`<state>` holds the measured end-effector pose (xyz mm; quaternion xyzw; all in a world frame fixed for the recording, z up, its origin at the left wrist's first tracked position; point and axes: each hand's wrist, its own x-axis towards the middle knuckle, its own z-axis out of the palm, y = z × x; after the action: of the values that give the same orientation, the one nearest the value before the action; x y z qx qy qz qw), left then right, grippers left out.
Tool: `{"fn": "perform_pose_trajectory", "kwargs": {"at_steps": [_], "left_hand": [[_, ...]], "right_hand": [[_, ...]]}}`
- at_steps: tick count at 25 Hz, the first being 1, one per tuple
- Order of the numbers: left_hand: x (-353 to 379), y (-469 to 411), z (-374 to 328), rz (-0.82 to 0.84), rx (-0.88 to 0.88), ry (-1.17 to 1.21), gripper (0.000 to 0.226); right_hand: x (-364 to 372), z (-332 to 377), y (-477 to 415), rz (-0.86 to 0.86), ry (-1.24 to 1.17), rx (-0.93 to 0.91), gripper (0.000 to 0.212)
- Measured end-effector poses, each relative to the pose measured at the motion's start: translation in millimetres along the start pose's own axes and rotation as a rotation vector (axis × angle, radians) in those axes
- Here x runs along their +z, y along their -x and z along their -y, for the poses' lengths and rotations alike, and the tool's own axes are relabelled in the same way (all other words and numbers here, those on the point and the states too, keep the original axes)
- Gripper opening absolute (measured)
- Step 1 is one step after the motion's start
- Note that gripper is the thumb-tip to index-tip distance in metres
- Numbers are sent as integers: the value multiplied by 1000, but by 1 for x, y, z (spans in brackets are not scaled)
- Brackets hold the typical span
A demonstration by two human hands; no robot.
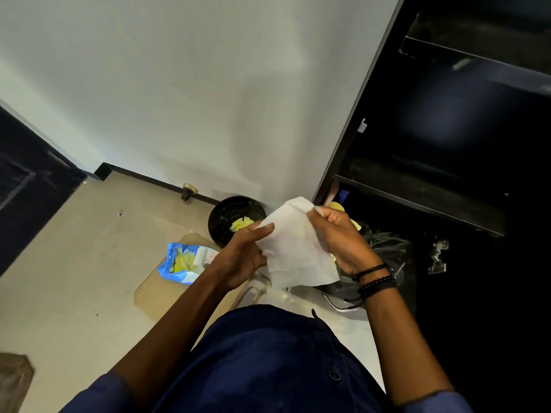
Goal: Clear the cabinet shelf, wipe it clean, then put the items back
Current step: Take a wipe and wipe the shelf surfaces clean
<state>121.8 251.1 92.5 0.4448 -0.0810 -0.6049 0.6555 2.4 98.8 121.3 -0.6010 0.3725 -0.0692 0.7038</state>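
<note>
Our right hand [340, 236] was pinched shut on the upper right corner of a thin white paper wipe [295, 248], thumb and fingers closed over its edge. On that wrist we wore 2 dark beaded bracelets [376, 281]. Our left hand [243, 257] held the same wipe along its left side, fingers stretched out flat across the sheet and thumb beneath it, so the wipe hung spread between both hands in front of our dark blue buttoned shirt [268, 359].

Just below and left of the left hand, a blue and white plastic packet with yellow contents [182, 263] lay open on a flat tan board [155, 296] on the pale floor [59, 263]. Behind the wipe, a round black bin [223, 222] with yellow scraps inside stood against the white wall [179, 84].

To the right stood the open black cabinet [447, 129]. Its dark middle shelf [417, 192] looked bare as far as we could tell in the gloom. Below the shelf, near the right hand, lay a tangle of dark cables [387, 242], partly hidden.
</note>
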Motion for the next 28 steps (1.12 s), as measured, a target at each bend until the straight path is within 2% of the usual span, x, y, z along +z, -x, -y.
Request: {"fn": "perform_pose_trajectory", "kwargs": {"at_steps": [3, 6, 8, 10, 12, 14, 16, 20, 22, 25, 28], "left_hand": [[1, -2, 0, -34, -13, 102, 67], [7, -4, -1, -122, -18, -23, 64], [12, -5, -3, -143, 57, -115, 63], [17, -5, -7, -171, 206, -172, 60], [20, -6, -12, -177, 338, -186, 56], [19, -9, -16, -185, 398, -221, 52], [19, -12, -19, -188, 426, -261, 49], [26, -14, -22, -205, 479, -264, 45], [29, -14, -24, -185, 482, -231, 44], [33, -16, -26, -154, 426, -187, 43], [38, -19, -20, -178, 211, -213, 31]], "right_hand": [[-17, 1, 4, -29, -73, 6, 33], [-25, 4, 10, 56, -106, -1, 30], [-30, 6, 14, 121, -94, -39, 45], [-36, 8, 18, 132, -123, -133, 53], [-42, 11, 21, 136, -155, -237, 45], [-45, 12, 21, 126, -77, -328, 35], [-46, 12, 20, 88, -7, -379, 48], [-47, 16, 27, 122, -35, -434, 46], [-49, 16, 30, 103, -74, -423, 42], [-50, 16, 30, -17, -50, -383, 22], [-51, 12, 27, -59, -65, -223, 30]]}}
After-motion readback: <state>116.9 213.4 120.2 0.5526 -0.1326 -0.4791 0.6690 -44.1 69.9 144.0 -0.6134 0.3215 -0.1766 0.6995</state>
